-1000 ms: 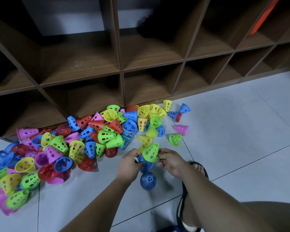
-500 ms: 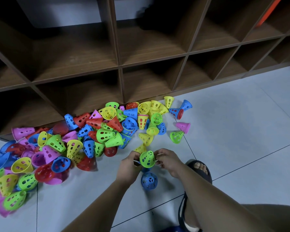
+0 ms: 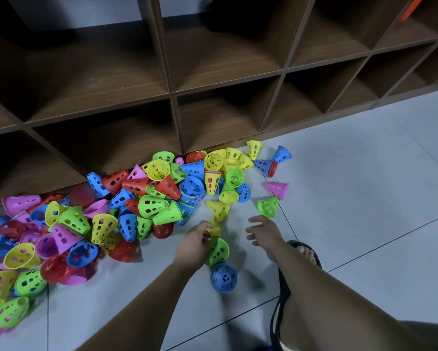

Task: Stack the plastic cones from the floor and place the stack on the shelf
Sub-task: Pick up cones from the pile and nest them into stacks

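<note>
A heap of perforated plastic cones (image 3: 126, 206) in red, blue, green, yellow and pink lies on the tiled floor against the wooden shelf (image 3: 172, 92). My left hand (image 3: 194, 245) grips a green cone (image 3: 219, 250), tilted just above the floor. A blue cone (image 3: 223, 277) stands on the floor right below it. My right hand (image 3: 263, 231) hovers to the right with its fingers spread and holds nothing. A yellow cone (image 3: 219, 210) lies just beyond both hands, and a green cone (image 3: 268, 206) and a pink cone (image 3: 277, 189) lie to the right.
The shelf's cubbies stand open, low to the floor, behind the heap. My right foot in a black sandal (image 3: 288, 279) rests on the tiles under my right arm. Bare grey tiles (image 3: 364, 186) stretch to the right.
My right hand has let go of the green cone and opened, drifting right. My left hand alone now holds the cone, lower and closer to the blue cone.
</note>
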